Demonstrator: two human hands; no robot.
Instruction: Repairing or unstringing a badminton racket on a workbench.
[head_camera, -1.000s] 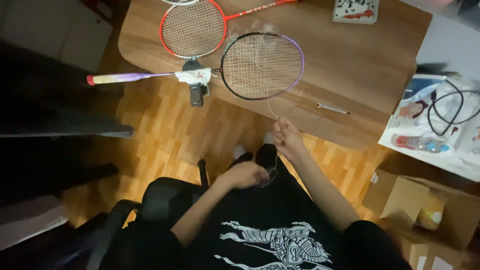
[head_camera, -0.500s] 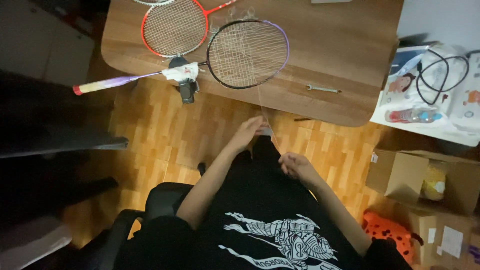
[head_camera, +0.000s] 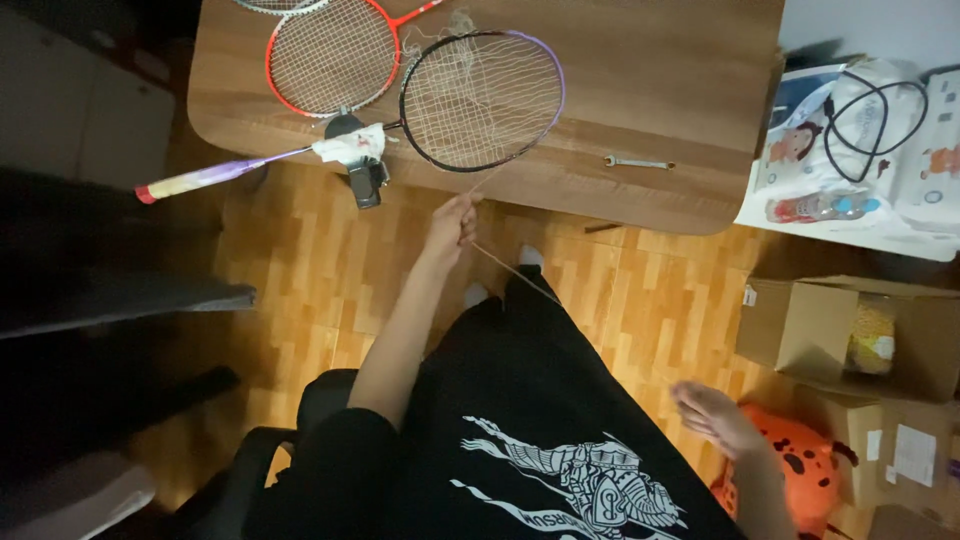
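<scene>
Your hands have swapped ends of the pull: a second ago both sat close over your lap, and now your left hand (head_camera: 453, 222) is up near the bench (head_camera: 650, 90) edge, pinched shut on the string (head_camera: 515, 270), while your right hand (head_camera: 715, 415) has swung back beside your hip, well apart from it. The string runs taut from the purple racket (head_camera: 483, 100), which lies on the bench with its loose weave half undone, through your left fingers and down across your lap. That reads as a length drawn out of the frame. The string fades over your dark clothes, so you cannot tell whether it reaches the right hand; that hand is blurred, fingers part curled, its hold unclear. A red racket (head_camera: 330, 55) is cut off at the top.
</scene>
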